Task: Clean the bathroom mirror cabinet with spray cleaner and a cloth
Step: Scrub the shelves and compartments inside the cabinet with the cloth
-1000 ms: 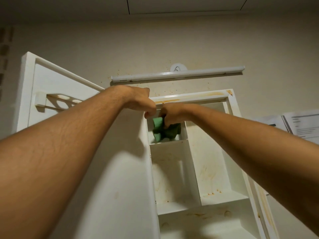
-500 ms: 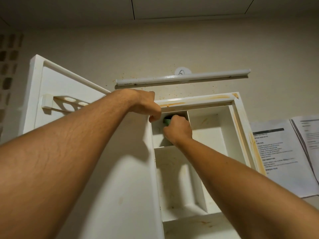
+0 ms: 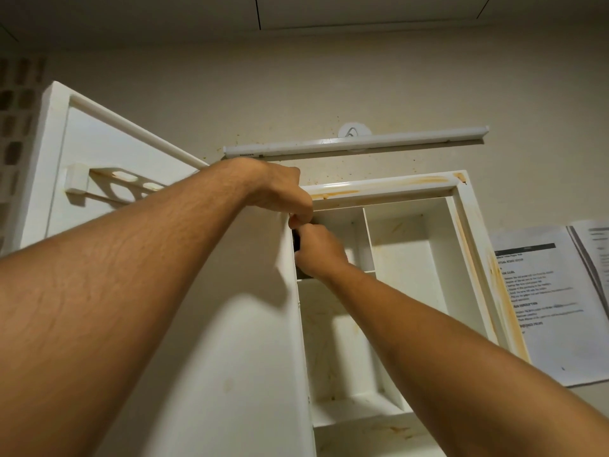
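Note:
The white mirror cabinet [image 3: 395, 185] hangs on the wall above me, and its door [image 3: 211, 357] is swung open to the left. My left hand [image 3: 280, 192] curls over the top edge of the door by the hinge corner. My right hand [image 3: 319, 252] reaches into the upper left compartment, pressed against its left wall. It grips the cloth [image 3: 296, 240], of which only a dark sliver shows beside the fingers. No spray bottle is in view.
Orange-brown stains [image 3: 333, 194] run along the cabinet's top rim and right side. A white light bar [image 3: 356, 143] is mounted above the cabinet. Printed sheets [image 3: 553, 298] hang on the wall to the right. A holder rack [image 3: 122, 186] sticks out from the door's inner face.
My right hand moved left and deeper into the upper left compartment. The green cloth, plainly visible a second ago, is now almost hidden behind that hand. My left hand kept its hold.

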A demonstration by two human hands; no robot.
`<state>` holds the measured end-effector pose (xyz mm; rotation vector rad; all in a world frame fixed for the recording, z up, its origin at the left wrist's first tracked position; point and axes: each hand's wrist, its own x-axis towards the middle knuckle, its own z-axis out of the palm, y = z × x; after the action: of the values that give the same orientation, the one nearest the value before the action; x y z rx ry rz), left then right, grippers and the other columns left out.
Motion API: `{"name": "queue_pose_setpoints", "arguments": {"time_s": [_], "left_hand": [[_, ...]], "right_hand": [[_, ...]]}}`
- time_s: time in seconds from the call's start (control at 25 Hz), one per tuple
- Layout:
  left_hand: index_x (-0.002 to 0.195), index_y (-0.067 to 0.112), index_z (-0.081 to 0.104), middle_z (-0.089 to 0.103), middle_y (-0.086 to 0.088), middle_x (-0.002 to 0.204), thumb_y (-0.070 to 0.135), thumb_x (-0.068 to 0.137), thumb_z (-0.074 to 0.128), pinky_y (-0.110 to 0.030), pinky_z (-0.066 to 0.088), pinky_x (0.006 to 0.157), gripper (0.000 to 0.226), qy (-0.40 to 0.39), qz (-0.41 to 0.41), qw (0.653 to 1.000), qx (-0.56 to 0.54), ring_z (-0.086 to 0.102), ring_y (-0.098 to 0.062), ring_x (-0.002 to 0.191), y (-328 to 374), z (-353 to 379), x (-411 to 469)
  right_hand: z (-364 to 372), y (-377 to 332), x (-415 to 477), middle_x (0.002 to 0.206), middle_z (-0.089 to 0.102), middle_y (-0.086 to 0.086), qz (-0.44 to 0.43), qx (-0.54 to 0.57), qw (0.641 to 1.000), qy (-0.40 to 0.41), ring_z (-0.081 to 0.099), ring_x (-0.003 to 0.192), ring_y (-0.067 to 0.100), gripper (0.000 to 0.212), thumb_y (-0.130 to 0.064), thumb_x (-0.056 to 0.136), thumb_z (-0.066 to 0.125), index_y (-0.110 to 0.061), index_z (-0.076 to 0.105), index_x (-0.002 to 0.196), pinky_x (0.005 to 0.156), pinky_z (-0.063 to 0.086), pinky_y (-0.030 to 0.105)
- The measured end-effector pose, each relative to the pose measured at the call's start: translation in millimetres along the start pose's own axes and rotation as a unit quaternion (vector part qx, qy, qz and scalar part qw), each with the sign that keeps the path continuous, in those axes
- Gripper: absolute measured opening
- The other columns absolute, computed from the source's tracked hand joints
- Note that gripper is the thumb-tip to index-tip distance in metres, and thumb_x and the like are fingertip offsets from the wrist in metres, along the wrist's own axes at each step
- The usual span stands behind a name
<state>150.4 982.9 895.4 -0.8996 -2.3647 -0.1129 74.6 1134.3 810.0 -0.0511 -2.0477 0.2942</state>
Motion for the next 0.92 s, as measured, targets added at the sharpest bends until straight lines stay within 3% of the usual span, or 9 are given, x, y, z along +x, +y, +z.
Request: {"name": "queue_pose_setpoints", "arguments": {"time_s": [0.16, 0.28, 0.44, 0.52, 0.6, 0.72, 0.84, 0.92], "left_hand": [[0.156, 0.017, 0.029, 0.045, -0.008, 0.15, 0.038, 0.07, 0.072, -0.046, 0.047, 0.108, 0.098, -0.003, -0.008, 1.0, 0.015, 0.048, -0.025, 0.128, 2, -2, -5], [0.148, 0.019, 0.035, 0.05, -0.006, 0.138, 0.044, 0.05, 0.067, -0.047, 0.052, 0.101, 0.105, -0.002, -0.006, 1.0, 0.022, 0.054, -0.025, 0.117, 2, -2, -9], [0.15, 0.02, 0.032, 0.049, -0.008, 0.137, 0.042, 0.058, 0.07, -0.048, 0.052, 0.101, 0.103, 0.002, -0.005, 1.0, 0.026, 0.053, -0.025, 0.116, 1, 1, -8], [0.15, 0.02, 0.032, 0.049, -0.008, 0.134, 0.039, 0.066, 0.073, -0.048, 0.052, 0.101, 0.095, 0.003, -0.006, 1.0, 0.023, 0.053, -0.025, 0.116, -2, 1, -5], [0.148, 0.018, 0.034, 0.049, -0.007, 0.13, 0.037, 0.07, 0.073, -0.048, 0.052, 0.1, 0.09, 0.002, -0.003, 1.0, 0.019, 0.053, -0.025, 0.115, -3, 1, -3], [0.151, 0.018, 0.032, 0.048, -0.007, 0.137, 0.032, 0.077, 0.073, -0.045, 0.051, 0.101, 0.086, 0.004, 0.001, 1.0, 0.019, 0.051, -0.024, 0.118, -5, 2, -1], [0.151, 0.016, 0.032, 0.046, -0.008, 0.141, 0.03, 0.08, 0.072, -0.044, 0.051, 0.101, 0.082, 0.002, 0.008, 1.0, 0.011, 0.051, -0.025, 0.12, -4, 2, 0], [0.149, 0.016, 0.034, 0.046, -0.008, 0.14, 0.029, 0.081, 0.072, -0.045, 0.051, 0.101, 0.08, 0.001, 0.01, 1.0, 0.011, 0.05, -0.025, 0.119, -2, 2, -1]], "right_hand": [[-6, 11, 11, 0.091, 0.056, 0.001, -0.121, -0.142, 0.981, -0.058, 0.059, 0.083, 0.03, 0.017, -0.009, 0.089, 0.061, -0.022, 0.051, 0.09, 0.065, 0.038, 0.034], [-11, 17, 15, 0.105, 0.063, 0.002, -0.211, -0.291, 0.927, -0.103, 0.063, 0.095, 0.029, 0.01, -0.012, 0.092, 0.064, -0.018, 0.063, 0.1, 0.068, 0.041, 0.034], [-27, 23, 17, 0.116, 0.07, -0.001, -0.267, -0.452, 0.845, -0.097, 0.066, 0.106, 0.027, 0.026, -0.022, 0.094, 0.07, -0.024, 0.069, 0.12, 0.084, 0.054, 0.039], [-32, 29, 19, 0.116, 0.071, 0.002, -0.247, -0.478, 0.839, -0.083, 0.068, 0.106, 0.029, 0.028, -0.024, 0.094, 0.072, -0.023, 0.069, 0.122, 0.091, 0.057, 0.044], [-30, 32, 15, 0.111, 0.071, 0.005, -0.189, -0.45, 0.869, -0.078, 0.068, 0.1, 0.03, 0.023, -0.021, 0.096, 0.068, -0.018, 0.07, 0.119, 0.089, 0.058, 0.044], [-19, 31, 9, 0.094, 0.067, 0.007, -0.068, -0.322, 0.943, -0.042, 0.062, 0.082, 0.026, 0.018, -0.018, 0.096, 0.064, -0.011, 0.071, 0.111, 0.077, 0.055, 0.037], [-14, 34, 6, 0.091, 0.062, 0.005, 0.058, -0.13, 0.99, -0.012, 0.062, 0.083, 0.024, 0.019, -0.016, 0.093, 0.068, -0.01, 0.068, 0.11, 0.078, 0.056, 0.034], [-11, 29, 5, 0.096, 0.065, 0.006, 0.119, 0.037, 0.992, 0.021, 0.064, 0.09, 0.026, 0.021, -0.009, 0.091, 0.066, -0.011, 0.068, 0.111, 0.082, 0.059, 0.037]]}}
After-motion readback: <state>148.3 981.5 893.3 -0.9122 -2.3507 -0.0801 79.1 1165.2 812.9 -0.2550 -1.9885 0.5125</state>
